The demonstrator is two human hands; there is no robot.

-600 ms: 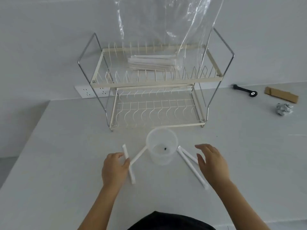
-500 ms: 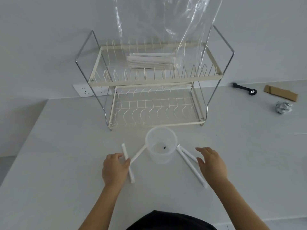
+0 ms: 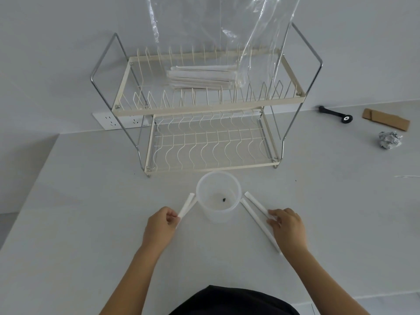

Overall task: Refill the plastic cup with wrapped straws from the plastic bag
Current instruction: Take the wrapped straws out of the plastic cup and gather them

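Note:
A clear plastic cup [image 3: 218, 196] stands upright on the white table, with only a small dark speck inside. My left hand [image 3: 160, 226] pinches the near ends of two wrapped straws [image 3: 186, 205] just left of the cup. My right hand [image 3: 287, 228] rests its fingertips on two wrapped straws [image 3: 254, 205] lying right of the cup. A clear plastic bag [image 3: 218, 30] hangs over the dish rack's top shelf. A stack of wrapped straws [image 3: 202, 76] lies inside its lower part.
A two-tier wire dish rack [image 3: 204, 142] stands behind the cup against the wall. At the far right lie a black tool [image 3: 336, 114], a cardboard strip [image 3: 385, 119] and a crumpled foil ball [image 3: 389, 139]. A wall socket [image 3: 120, 120] sits left of the rack.
My left hand has gathered the two left straws together and gripped them. My right hand has come down onto the two right straws.

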